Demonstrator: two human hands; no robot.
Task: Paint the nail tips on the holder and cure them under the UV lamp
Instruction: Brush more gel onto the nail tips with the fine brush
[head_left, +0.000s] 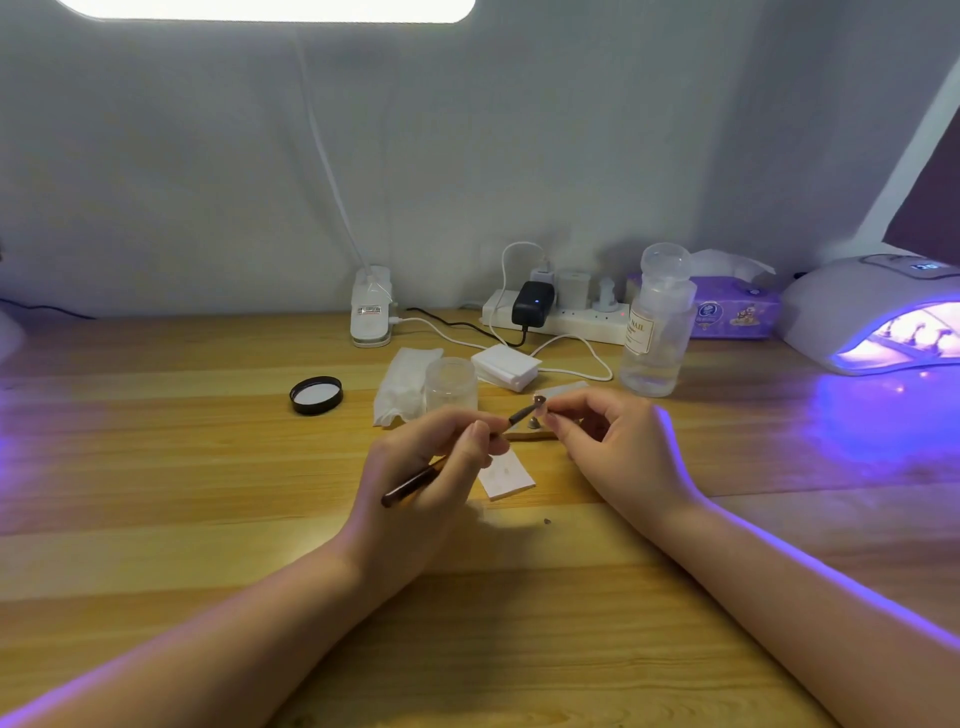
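Now the left hand (431, 462) grips the brush (415, 480); right-hand fingers (558, 415) pinch the nail tip (539, 400). Better stroke lightly, holding the tip steady.

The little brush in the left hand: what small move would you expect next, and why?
Probably a short stroke of the brush across the nail tip. The left hand holds the brush like a pen, its tip already at the nail tip that the right hand pinches. The UV lamp glows, ready for curing afterwards.

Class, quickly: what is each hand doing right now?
Left hand: grips the brush.
Right hand: pinches a small nail tip, the brush's end at it.
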